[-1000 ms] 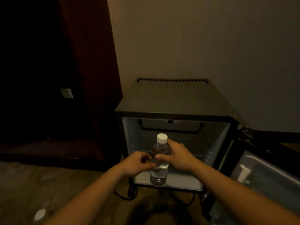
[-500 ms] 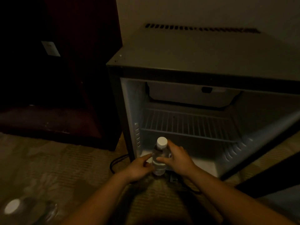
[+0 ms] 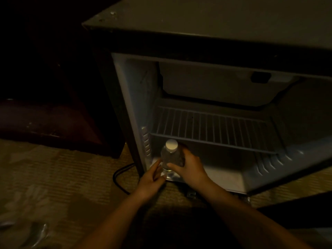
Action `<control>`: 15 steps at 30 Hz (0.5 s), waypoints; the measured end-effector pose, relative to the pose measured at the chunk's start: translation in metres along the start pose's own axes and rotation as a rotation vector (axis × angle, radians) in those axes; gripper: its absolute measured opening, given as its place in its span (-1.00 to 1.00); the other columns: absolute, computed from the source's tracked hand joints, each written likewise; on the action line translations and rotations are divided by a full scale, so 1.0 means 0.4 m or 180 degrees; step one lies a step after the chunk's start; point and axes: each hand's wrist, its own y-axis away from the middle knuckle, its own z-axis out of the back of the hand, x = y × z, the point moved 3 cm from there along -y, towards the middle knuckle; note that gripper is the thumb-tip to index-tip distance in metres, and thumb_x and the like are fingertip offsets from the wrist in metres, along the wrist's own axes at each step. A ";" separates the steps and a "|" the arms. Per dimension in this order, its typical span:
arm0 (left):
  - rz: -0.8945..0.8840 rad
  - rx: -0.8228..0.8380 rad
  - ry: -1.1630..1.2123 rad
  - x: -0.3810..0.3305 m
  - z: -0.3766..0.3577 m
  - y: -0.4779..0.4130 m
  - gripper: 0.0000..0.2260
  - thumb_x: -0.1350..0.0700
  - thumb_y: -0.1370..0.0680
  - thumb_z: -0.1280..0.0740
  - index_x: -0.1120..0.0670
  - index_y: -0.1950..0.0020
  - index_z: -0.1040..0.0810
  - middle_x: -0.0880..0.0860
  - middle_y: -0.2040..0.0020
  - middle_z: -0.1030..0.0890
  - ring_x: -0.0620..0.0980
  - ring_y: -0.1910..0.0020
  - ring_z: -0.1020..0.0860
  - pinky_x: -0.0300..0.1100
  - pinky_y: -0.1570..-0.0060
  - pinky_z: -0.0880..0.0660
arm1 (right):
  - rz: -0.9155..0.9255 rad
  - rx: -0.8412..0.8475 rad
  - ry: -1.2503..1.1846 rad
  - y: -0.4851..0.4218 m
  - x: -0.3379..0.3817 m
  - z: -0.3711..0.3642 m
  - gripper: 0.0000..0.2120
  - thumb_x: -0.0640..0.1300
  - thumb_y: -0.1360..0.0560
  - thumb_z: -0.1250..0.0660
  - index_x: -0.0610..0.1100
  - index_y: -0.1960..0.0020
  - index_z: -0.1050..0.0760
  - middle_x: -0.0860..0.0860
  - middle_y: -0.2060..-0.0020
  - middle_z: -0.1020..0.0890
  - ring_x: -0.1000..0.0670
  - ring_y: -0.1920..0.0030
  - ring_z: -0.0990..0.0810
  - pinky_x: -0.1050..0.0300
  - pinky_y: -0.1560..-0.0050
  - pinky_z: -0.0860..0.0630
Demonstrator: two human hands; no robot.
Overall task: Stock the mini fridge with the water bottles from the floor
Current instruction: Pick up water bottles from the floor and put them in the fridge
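Dark-cased fridge (image 3: pixel 215 24) is seen open, a wire shelf (image 3: pixel 212 128) set across it. Below the shelf, at the fridge's front left corner, the right hand (image 3: pixel 190 169) is wrapped round an upright bottle (image 3: pixel 170 157) with a white cap (image 3: pixel 171 145) — the left hand (image 3: pixel 150 182) is laid, fingers fairly straight, against its lower side.

Upright water bottle (image 3: pixel 171 156) in right hand (image 3: pixel 190 170)

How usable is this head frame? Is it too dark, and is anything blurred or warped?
Head view: very dim, and the left side is nearly black. The water bottle in the right hand is readable against the pale interior. The fingers of the left hand look slightly smeared. Wide-angle distortion bows the edges of the mini fridge. Glinting shapes on the carpet at lower left are too blurred to identify.
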 end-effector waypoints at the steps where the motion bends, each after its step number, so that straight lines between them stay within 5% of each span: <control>1: -0.0020 0.0015 0.0022 0.005 -0.007 0.004 -0.46 0.25 -0.57 -0.20 -0.01 -0.50 -0.11 0.00 -0.45 -0.30 -0.07 -0.41 -0.30 -0.32 -0.19 -0.35 | -0.0054 -0.0079 -0.0079 0.008 -0.020 -0.006 -0.44 -0.11 -0.39 -0.46 0.04 -0.33 -0.36 0.06 -0.24 -0.53 0.04 -0.28 -0.47 0.07 -0.33 -0.40; 6: -0.0183 0.0203 0.0170 0.036 -0.021 -0.002 -0.31 0.38 -0.50 -0.28 0.00 -0.50 -0.04 0.00 -0.39 -0.36 -0.15 -0.29 -0.38 -0.43 -0.07 -0.46 | -0.0246 0.0064 -0.0841 0.027 -0.091 -0.054 -0.55 -0.27 -0.41 -0.42 0.27 0.01 -0.41 0.26 -0.01 -0.58 0.11 -0.18 -0.55 0.14 -0.25 -0.47; 11: -0.0237 0.0185 0.0166 0.045 -0.009 -0.023 -0.24 0.42 -0.47 -0.30 -0.11 -0.46 -0.01 0.01 -0.44 -0.29 -0.21 -0.33 -0.29 -0.47 0.04 -0.50 | -0.0331 0.0352 -0.1311 0.014 -0.116 -0.067 -0.39 -0.35 -0.46 -0.33 0.14 -0.37 -0.28 0.09 -0.35 -0.43 0.05 -0.38 -0.37 0.09 -0.39 -0.33; 15: -0.0276 0.0003 0.0259 0.025 -0.007 -0.061 -0.28 0.46 -0.47 -0.25 0.03 -0.51 -0.02 0.05 -0.48 -0.25 -0.18 -0.36 -0.27 -0.48 0.02 -0.49 | -0.0455 0.0511 -0.1396 -0.027 -0.118 -0.054 -0.35 -0.39 -0.50 -0.26 -0.05 -0.49 -0.13 -0.01 -0.46 -0.29 -0.02 -0.45 -0.28 0.11 -0.37 -0.30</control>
